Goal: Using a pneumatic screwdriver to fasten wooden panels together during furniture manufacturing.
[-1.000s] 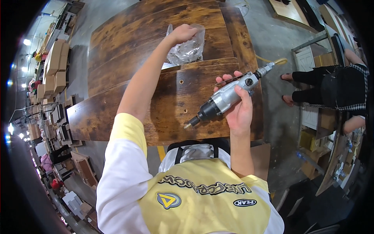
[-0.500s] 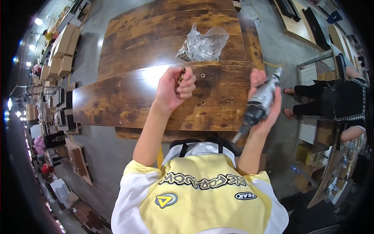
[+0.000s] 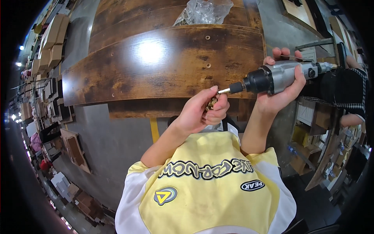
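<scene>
My left hand [image 3: 200, 113] is closed around several small brass-coloured screws [image 3: 212, 103], with thumb and fingertip pinched at the tip of the driver bit. My right hand [image 3: 282, 87] grips a silver and black pneumatic screwdriver [image 3: 272, 77], held level with its bit pointing left into my left fingers. Both hands hover over the near edge of a dark brown wooden panel [image 3: 156, 62] with small drilled holes.
A clear plastic bag of hardware [image 3: 202, 11] lies on the boards beyond the panel. Another person in dark clothes with a checked cuff [image 3: 346, 89] stands at the right. Stacked cartons [image 3: 50, 35] and panels line the left of the grey floor.
My left hand came back from the bag to the panel's near edge with screws. My right hand swung the screwdriver from upright to level, its bit now meeting my left fingers.
</scene>
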Demonstrator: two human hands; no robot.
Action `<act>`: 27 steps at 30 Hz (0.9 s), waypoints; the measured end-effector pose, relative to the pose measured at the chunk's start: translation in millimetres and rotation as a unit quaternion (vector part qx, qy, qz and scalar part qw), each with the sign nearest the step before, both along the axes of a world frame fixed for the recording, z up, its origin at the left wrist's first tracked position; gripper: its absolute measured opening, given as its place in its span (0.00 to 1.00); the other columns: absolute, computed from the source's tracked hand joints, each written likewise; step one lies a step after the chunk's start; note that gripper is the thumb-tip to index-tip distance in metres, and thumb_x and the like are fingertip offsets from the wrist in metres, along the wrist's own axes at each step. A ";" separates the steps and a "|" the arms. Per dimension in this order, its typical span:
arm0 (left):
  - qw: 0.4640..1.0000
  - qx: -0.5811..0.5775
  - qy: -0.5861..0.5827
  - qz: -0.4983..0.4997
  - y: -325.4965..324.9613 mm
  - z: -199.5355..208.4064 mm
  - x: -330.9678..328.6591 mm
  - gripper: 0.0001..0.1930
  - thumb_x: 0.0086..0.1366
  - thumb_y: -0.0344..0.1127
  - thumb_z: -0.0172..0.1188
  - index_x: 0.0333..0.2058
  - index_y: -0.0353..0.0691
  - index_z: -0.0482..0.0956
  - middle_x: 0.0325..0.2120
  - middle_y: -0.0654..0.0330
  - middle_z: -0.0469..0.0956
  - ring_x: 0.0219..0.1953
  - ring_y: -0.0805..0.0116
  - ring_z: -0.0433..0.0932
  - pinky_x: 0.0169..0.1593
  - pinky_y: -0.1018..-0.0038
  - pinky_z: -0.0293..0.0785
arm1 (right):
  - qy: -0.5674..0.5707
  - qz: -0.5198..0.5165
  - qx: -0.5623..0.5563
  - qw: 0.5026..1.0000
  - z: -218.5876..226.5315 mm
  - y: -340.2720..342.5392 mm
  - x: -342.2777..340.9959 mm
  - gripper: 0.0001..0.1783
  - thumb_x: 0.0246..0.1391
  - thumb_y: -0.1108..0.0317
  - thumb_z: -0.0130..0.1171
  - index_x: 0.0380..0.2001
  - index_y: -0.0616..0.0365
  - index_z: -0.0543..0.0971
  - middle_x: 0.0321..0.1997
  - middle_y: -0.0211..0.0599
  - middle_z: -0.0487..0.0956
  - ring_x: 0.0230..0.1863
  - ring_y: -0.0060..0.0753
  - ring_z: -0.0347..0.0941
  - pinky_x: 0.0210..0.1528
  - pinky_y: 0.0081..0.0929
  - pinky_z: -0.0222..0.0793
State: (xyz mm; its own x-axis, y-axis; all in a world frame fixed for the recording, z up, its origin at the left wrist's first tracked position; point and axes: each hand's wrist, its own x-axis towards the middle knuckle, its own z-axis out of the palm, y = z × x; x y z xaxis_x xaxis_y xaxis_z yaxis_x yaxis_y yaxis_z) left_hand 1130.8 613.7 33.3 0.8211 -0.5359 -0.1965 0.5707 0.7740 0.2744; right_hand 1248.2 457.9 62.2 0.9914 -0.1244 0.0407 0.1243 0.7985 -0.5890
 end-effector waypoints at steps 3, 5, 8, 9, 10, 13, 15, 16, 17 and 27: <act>0.999 0.013 0.016 0.039 -2.6 -1.0 -4.1 0.21 0.74 0.50 0.37 0.23 0.45 0.60 0.15 0.71 0.55 0.16 0.83 0.47 0.18 0.82 0.42 | -0.018 -0.007 -0.065 0.998 2.9 3.2 -3.9 0.22 0.56 0.59 0.50 0.52 0.58 0.66 0.44 0.49 0.72 0.46 0.43 0.70 0.42 0.36 0.68; 0.998 0.009 0.039 0.058 -4.2 -2.3 -8.7 0.21 0.75 0.49 0.36 0.23 0.46 0.60 0.15 0.72 0.55 0.16 0.83 0.47 0.18 0.82 0.41 | -0.052 -0.020 -0.104 0.993 2.3 5.3 -7.1 0.23 0.56 0.59 0.49 0.53 0.57 0.65 0.44 0.49 0.73 0.45 0.44 0.70 0.41 0.36 0.68; 0.995 -0.001 0.048 0.085 -7.9 -6.4 -13.2 0.21 0.75 0.50 0.34 0.23 0.46 0.60 0.16 0.72 0.54 0.16 0.83 0.46 0.18 0.81 0.41 | -0.058 -0.040 -0.133 0.989 6.1 12.6 -12.5 0.27 0.53 0.57 0.49 0.55 0.56 0.62 0.41 0.51 0.73 0.42 0.45 0.71 0.37 0.36 0.69; 0.995 -0.003 0.047 0.085 -8.8 -7.0 -15.0 0.21 0.75 0.50 0.34 0.23 0.46 0.60 0.16 0.72 0.54 0.16 0.83 0.46 0.18 0.81 0.41 | -0.073 -0.048 -0.147 0.985 7.1 14.4 -14.5 0.30 0.52 0.56 0.50 0.56 0.55 0.59 0.40 0.53 0.74 0.39 0.46 0.72 0.35 0.37 0.70; 0.994 0.024 0.042 0.100 -10.3 -7.2 -17.4 0.22 0.76 0.50 0.34 0.23 0.46 0.60 0.16 0.72 0.54 0.16 0.83 0.46 0.18 0.81 0.41 | -0.075 -0.046 -0.148 0.985 7.7 16.4 -16.5 0.30 0.52 0.56 0.50 0.56 0.55 0.59 0.40 0.53 0.74 0.39 0.46 0.72 0.35 0.37 0.70; 0.989 0.060 0.032 0.131 -14.9 -12.7 -23.3 0.22 0.76 0.51 0.34 0.23 0.46 0.59 0.16 0.71 0.54 0.16 0.82 0.46 0.18 0.81 0.41 | -0.094 -0.049 -0.159 0.982 6.5 19.5 -23.4 0.31 0.51 0.56 0.50 0.57 0.55 0.57 0.39 0.55 0.74 0.38 0.46 0.72 0.34 0.37 0.71; 0.986 0.070 0.029 0.146 -17.4 -14.1 -26.2 0.23 0.76 0.52 0.33 0.23 0.47 0.59 0.16 0.71 0.54 0.17 0.82 0.47 0.18 0.81 0.41 | -0.121 -0.052 -0.164 0.978 4.1 20.0 -27.6 0.31 0.51 0.56 0.50 0.56 0.55 0.57 0.38 0.56 0.74 0.36 0.46 0.72 0.33 0.37 0.71; 0.984 0.077 0.026 0.157 -18.2 -14.2 -27.5 0.23 0.76 0.53 0.34 0.23 0.47 0.59 0.16 0.71 0.54 0.17 0.82 0.47 0.18 0.81 0.41 | -0.115 -0.067 -0.170 0.976 4.0 21.4 -28.2 0.31 0.51 0.56 0.50 0.56 0.56 0.57 0.36 0.56 0.74 0.35 0.46 0.73 0.32 0.36 0.71; 0.982 0.084 0.023 0.168 -19.1 -14.4 -28.8 0.23 0.76 0.53 0.34 0.23 0.47 0.59 0.16 0.71 0.54 0.17 0.82 0.47 0.18 0.81 0.41 | -0.115 -0.065 -0.170 0.977 4.1 23.0 -30.6 0.31 0.51 0.56 0.50 0.56 0.56 0.57 0.36 0.56 0.74 0.35 0.46 0.73 0.32 0.36 0.71; 0.959 0.098 0.067 0.257 -37.3 -14.6 -32.7 0.24 0.75 0.55 0.36 0.22 0.48 0.57 0.15 0.72 0.52 0.16 0.82 0.46 0.18 0.82 0.41 | -0.126 -0.142 -0.182 0.965 -2.2 27.9 -54.1 0.30 0.51 0.56 0.49 0.56 0.54 0.56 0.39 0.53 0.74 0.34 0.46 0.74 0.32 0.34 0.72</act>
State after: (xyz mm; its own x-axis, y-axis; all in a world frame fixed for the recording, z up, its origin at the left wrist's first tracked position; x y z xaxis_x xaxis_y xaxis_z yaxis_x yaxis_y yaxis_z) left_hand 1098.1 576.3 18.7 0.9272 -0.0094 -0.3746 0.1682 0.9038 0.3935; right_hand 1194.1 485.8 60.0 0.8726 -0.3211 0.3681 0.4832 0.4565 -0.7471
